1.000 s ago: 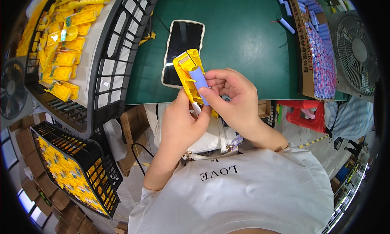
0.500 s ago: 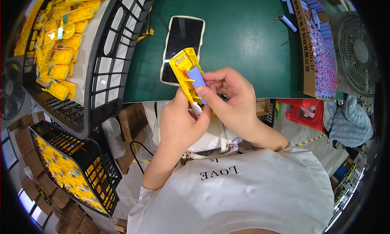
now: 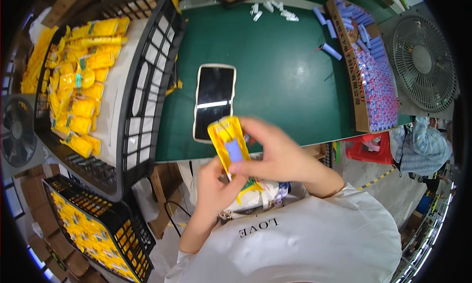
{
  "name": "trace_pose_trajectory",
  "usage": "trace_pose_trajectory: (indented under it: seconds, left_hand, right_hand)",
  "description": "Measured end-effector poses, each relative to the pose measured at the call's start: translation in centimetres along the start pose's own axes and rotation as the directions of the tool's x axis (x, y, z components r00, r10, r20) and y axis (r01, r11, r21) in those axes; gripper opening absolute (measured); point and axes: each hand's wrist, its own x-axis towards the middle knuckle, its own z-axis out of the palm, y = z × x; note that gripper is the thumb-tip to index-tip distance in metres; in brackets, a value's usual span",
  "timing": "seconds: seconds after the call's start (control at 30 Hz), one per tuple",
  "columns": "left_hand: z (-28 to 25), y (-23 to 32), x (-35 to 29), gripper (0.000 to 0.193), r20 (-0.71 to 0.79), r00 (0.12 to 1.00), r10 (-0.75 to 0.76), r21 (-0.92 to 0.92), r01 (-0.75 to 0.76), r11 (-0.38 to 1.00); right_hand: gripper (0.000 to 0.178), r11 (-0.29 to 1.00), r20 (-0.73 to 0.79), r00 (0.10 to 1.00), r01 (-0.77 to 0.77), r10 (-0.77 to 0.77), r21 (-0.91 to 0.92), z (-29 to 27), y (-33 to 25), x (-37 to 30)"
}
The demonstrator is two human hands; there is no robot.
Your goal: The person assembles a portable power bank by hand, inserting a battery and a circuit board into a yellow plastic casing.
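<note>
Item in hand: a yellow plastic housing [image 3: 227, 144], long and open-topped, is held tilted at the near edge of the green surface [image 3: 290, 81], just above the lap. A blue cylindrical cell [image 3: 234, 151] is seated in its cavity, lengthwise.

Left hand [image 3: 212, 188]: placed under the housing's lower end; its fingers are closed around that end from below.

Right hand [image 3: 279, 155]: brought in from the right; its fingers [image 3: 255, 135] are clamped on the housing's side, with the thumb pressed near the cell. The hand is blurred, so finer contact cannot be told.

Surroundings: a dark phone [image 3: 214, 102] is laid flat on the surface, just beyond the housing. A cardboard box of blue cells [image 3: 374, 71] is set along the right edge, with loose blue cells [image 3: 331, 51] beside it. Small white parts [image 3: 271, 8] are scattered at the far edge. A black crate of yellow housings [image 3: 83, 81] is stood at the left, and a second black crate [image 3: 93, 229] is set lower on the floor. A fan [image 3: 423, 61] is positioned at the far right.
</note>
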Motion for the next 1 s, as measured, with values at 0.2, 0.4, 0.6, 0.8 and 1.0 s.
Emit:
trace_pose_trajectory:
  seconds: [0.2, 0.4, 0.6, 0.8, 1.0]
  left_hand:
    - [-0.4, -0.6, -0.4, 0.02, 0.126, 0.992, 0.009, 0.047, -0.015, 0.999]
    - [-0.7, -0.5, -0.4, 0.017, 0.088, 0.99, -0.109, -0.124, 0.119, 0.985]
    - [-0.5, -0.5, -0.2, 0.015, 0.102, 0.981, -0.168, -0.161, 0.183, 0.97]
    - [-0.5, -0.3, -0.1, 0.016, 0.067, 0.981, -0.18, -0.19, 0.19, 0.963]
    - [-0.4, -0.6, -0.2, 0.016, 0.077, 0.981, -0.176, -0.193, 0.187, 0.963]
  right_hand:
    - [0.047, 0.836, 0.2, 0.942, -0.333, 0.271, 0.436, 0.6, 0.7, 0.0]
    - [0.027, 0.88, 0.062, 0.998, -0.033, 0.004, 0.473, -3.5, 4.6, 5.7]
    - [0.018, 0.677, -0.378, 0.875, -0.083, -0.302, -0.732, -14.6, 13.9, 15.6]
    - [0.013, 0.4, 0.012, 0.966, 0.118, -0.259, -0.909, -17.3, 13.2, 18.6]
    - [0.011, 0.086, 0.244, 0.968, 0.249, -0.058, -0.965, -17.9, 12.9, 20.3]
